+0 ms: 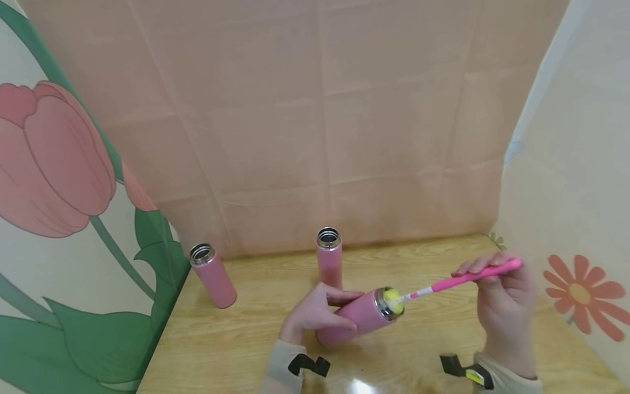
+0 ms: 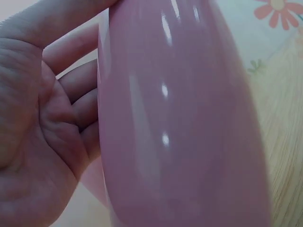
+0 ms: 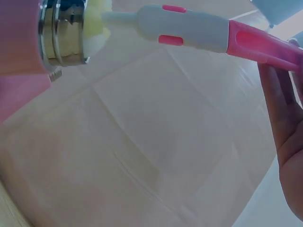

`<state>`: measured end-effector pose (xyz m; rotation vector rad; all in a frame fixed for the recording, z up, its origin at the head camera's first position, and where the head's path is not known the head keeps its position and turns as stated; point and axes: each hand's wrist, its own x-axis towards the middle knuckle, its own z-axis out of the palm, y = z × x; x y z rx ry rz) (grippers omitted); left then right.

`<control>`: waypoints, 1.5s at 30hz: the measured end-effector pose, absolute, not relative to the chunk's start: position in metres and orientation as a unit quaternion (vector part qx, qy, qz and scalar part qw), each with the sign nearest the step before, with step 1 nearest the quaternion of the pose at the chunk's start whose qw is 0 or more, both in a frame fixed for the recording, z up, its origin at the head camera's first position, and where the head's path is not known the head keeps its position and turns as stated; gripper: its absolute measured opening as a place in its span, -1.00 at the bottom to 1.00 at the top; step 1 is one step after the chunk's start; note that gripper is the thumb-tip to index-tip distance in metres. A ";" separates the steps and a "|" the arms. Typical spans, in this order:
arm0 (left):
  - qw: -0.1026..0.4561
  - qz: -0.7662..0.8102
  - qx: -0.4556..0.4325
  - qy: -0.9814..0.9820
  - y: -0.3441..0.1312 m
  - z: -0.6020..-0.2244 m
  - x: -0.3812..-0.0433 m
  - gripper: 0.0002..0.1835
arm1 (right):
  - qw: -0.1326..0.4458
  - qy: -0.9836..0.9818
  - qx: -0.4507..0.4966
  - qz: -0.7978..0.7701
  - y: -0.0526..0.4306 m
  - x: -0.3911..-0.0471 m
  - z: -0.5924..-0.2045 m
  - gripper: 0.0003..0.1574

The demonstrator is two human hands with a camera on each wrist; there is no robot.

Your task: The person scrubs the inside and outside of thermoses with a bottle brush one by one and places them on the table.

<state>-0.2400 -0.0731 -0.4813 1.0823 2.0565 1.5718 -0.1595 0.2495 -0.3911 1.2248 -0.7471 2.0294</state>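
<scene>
My left hand (image 1: 315, 313) grips a pink thermos bottle (image 1: 361, 319), tilted with its steel mouth toward the right. In the left wrist view the curved side of this bottle (image 2: 184, 118) fills the middle, with the thumb and fingers of the left hand (image 2: 42, 123) around it. A bottle brush (image 1: 458, 280) with a pink handle is pinched in my right hand (image 1: 507, 301). Its yellow sponge head (image 1: 392, 299) sits at the bottle's mouth, partly inside. The right wrist view shows the sponge (image 3: 97, 26) against the steel rim; the bottle's inside is hidden.
Two more pink bottles stand uncapped on the wooden table (image 1: 236, 350): one bottle (image 1: 214, 276) at the left edge, another bottle (image 1: 329, 260) just behind the left hand. A creased pinkish cloth (image 1: 320, 120) hangs at the back, between flower-printed walls.
</scene>
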 end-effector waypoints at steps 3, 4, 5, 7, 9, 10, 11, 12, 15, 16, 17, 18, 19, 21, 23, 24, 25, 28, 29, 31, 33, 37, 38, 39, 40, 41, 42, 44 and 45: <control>0.139 0.558 0.370 0.730 -0.071 -0.479 -0.238 -0.28 | 0.337 -0.283 0.431 0.788 0.248 -0.156 -0.391 -0.84; 0.126 0.562 0.362 0.733 -0.070 -0.479 -0.237 -0.28 | 0.345 -0.288 0.408 0.795 0.247 -0.155 -0.392 -0.82; 0.113 0.567 0.355 0.735 -0.068 -0.478 -0.236 -0.28 | 0.354 -0.297 0.382 0.801 0.247 -0.153 -0.393 -0.80; 0.093 0.580 0.340 0.734 -0.064 -0.476 -0.233 -0.28 | 0.372 -0.322 0.321 0.809 0.246 -0.149 -0.395 -0.76; 0.074 0.589 0.332 0.733 -0.061 -0.474 -0.231 -0.30 | 0.383 -0.367 0.254 0.809 0.243 -0.146 -0.396 -0.78; 0.066 0.592 0.331 0.732 -0.059 -0.473 -0.229 -0.30 | 0.384 -0.403 0.217 0.802 0.241 -0.145 -0.396 -0.80; 0.059 0.596 0.334 0.728 -0.057 -0.472 -0.228 -0.30 | 0.380 -0.438 0.182 0.794 0.238 -0.145 -0.396 -0.83; 0.051 0.597 0.337 0.726 -0.055 -0.471 -0.227 -0.29 | 0.373 -0.476 0.144 0.783 0.234 -0.145 -0.395 -0.84; 0.021 0.589 0.354 0.727 -0.050 -0.467 -0.225 -0.28 | 0.336 -0.575 0.073 0.742 0.221 -0.147 -0.394 -0.81; 0.014 0.585 0.356 0.728 -0.048 -0.467 -0.224 -0.28 | 0.329 -0.594 0.065 0.731 0.216 -0.148 -0.393 -0.80; 0.008 0.582 0.358 0.730 -0.047 -0.466 -0.223 -0.27 | 0.326 -0.605 0.064 0.724 0.212 -0.149 -0.393 -0.80; 0.003 0.579 0.355 0.734 -0.046 -0.466 -0.223 -0.27 | 0.325 -0.614 0.065 0.716 0.209 -0.149 -0.394 -0.79; 0.000 0.578 0.350 0.737 -0.045 -0.465 -0.222 -0.27 | 0.326 -0.624 0.067 0.707 0.206 -0.150 -0.394 -0.79; 0.002 0.585 0.330 0.741 -0.044 -0.465 -0.222 -0.27 | 0.331 -0.641 0.062 0.689 0.203 -0.150 -0.393 -0.78; 0.006 0.593 0.305 0.745 -0.044 -0.464 -0.222 -0.28 | 0.325 -0.662 0.047 0.674 0.202 -0.149 -0.393 -0.78; 0.009 0.598 0.294 0.746 -0.044 -0.464 -0.222 -0.28 | 0.315 -0.666 0.039 0.675 0.202 -0.149 -0.392 -0.77; 0.011 0.601 0.285 0.747 -0.045 -0.464 -0.222 -0.29 | 0.304 -0.668 0.034 0.679 0.203 -0.149 -0.392 -0.76; 0.017 0.599 0.268 0.754 -0.049 -0.463 -0.223 -0.30 | 0.267 -0.658 0.046 0.702 0.207 -0.149 -0.392 -0.75; 0.022 0.599 0.267 0.755 -0.050 -0.463 -0.223 -0.31 | 0.260 -0.652 0.060 0.709 0.209 -0.150 -0.393 -0.76; 0.030 0.601 0.269 0.752 -0.053 -0.463 -0.225 -0.31 | 0.252 -0.648 0.105 0.711 0.213 -0.151 -0.395 -0.79; 0.041 0.604 0.280 0.745 -0.056 -0.463 -0.226 -0.32 | 0.249 -0.645 0.154 0.706 0.217 -0.152 -0.397 -0.82; 0.066 0.604 0.308 0.732 -0.060 -0.464 -0.228 -0.33 | 0.246 -0.632 0.226 0.699 0.222 -0.153 -0.399 -0.84; 0.076 0.601 0.315 0.730 -0.061 -0.464 -0.228 -0.33 | 0.246 -0.625 0.242 0.700 0.223 -0.153 -0.399 -0.83; 0.086 0.597 0.324 0.729 -0.062 -0.465 -0.228 -0.33 | 0.245 -0.617 0.259 0.701 0.224 -0.153 -0.400 -0.82; 0.097 0.595 0.335 0.725 -0.063 -0.466 -0.228 -0.34 | 0.244 -0.611 0.275 0.701 0.224 -0.154 -0.400 -0.81; 0.108 0.590 0.348 0.720 -0.064 -0.466 -0.229 -0.34 | 0.245 -0.604 0.291 0.701 0.225 -0.154 -0.400 -0.79; 0.117 0.585 0.363 0.715 -0.065 -0.467 -0.229 -0.34 | 0.245 -0.593 0.310 0.702 0.226 -0.155 -0.401 -0.78; 0.132 0.577 0.396 0.702 -0.066 -0.468 -0.231 -0.34 | 0.246 -0.574 0.344 0.701 0.228 -0.156 -0.402 -0.78; 0.137 0.574 0.410 0.696 -0.066 -0.468 -0.231 -0.35 | 0.247 -0.570 0.353 0.700 0.229 -0.156 -0.403 -0.78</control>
